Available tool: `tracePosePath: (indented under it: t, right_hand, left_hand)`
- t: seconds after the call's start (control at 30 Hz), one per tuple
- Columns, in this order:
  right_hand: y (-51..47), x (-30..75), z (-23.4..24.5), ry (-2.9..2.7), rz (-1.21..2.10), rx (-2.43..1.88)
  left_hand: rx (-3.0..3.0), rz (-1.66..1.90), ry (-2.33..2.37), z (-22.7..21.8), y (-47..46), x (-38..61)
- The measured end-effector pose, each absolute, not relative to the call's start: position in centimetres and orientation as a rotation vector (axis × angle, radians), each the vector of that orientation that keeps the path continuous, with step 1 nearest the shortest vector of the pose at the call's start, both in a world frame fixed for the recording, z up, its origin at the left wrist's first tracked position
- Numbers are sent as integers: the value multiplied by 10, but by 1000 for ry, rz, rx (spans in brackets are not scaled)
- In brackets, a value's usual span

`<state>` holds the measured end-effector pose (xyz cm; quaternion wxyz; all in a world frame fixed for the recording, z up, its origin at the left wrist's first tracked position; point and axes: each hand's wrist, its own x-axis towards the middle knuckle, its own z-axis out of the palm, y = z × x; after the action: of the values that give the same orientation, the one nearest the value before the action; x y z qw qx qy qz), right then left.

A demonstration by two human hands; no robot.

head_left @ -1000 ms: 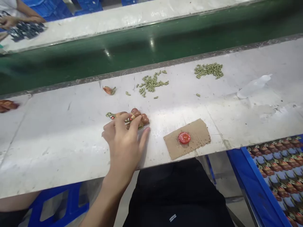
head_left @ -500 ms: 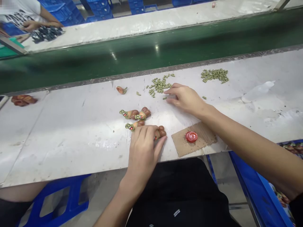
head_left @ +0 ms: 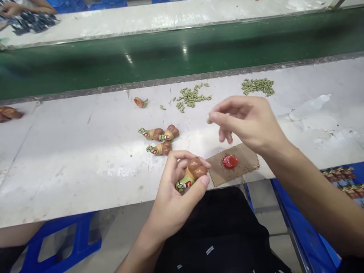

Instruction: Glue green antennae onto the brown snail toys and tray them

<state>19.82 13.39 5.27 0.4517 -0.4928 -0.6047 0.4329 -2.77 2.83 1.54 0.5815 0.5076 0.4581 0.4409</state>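
Note:
My left hand (head_left: 176, 193) is closed round a brown and green snail toy (head_left: 192, 173), lifted just above the white table's (head_left: 71, 167) front edge. My right hand (head_left: 247, 121) hovers above the table with thumb and forefinger pinched on a small green peg (head_left: 209, 121). Three more snail toys (head_left: 159, 138) lie in a cluster to the left of my hands. A pile of green pegs (head_left: 192, 97) lies further back. A red cap (head_left: 230, 161) sits on a piece of cardboard (head_left: 244, 165) under my right hand.
A second pile of pegs (head_left: 258, 86) lies at the back right. A loose toy piece (head_left: 140, 102) lies near the green conveyor belt (head_left: 170, 49). A blue crate (head_left: 338, 182) of toys stands at the right. Another person's hands (head_left: 11, 7) work at the far left.
My left hand has lifted one snail toy off the table toward me. My right hand has left the peg pile and risen with a peg pinched in it.

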Motion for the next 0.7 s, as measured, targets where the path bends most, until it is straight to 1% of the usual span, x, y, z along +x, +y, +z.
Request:
tracePosePath:
  t: [0.07, 0.17, 0.4, 0.57, 0.7]
  right_hand:
    - [98, 202, 60, -1353, 1196, -1197]
    - [54, 203, 58, -1174, 1335, -1181]
    - [13, 198, 33, -934, 1382, -1170]
    - [-2, 205, 28, -1083, 1235, -1226]
    - [-1, 215, 27, -1352, 904, -1338]
  left_hand:
    - [1131, 1011, 1018, 19, 27, -22]
    - [1108, 989, 917, 22, 28, -9]
    - [1154, 980, 859, 22, 29, 15]
    - [1291, 924, 964, 18, 22, 15]
    - [1243, 890, 1018, 13, 13, 9]
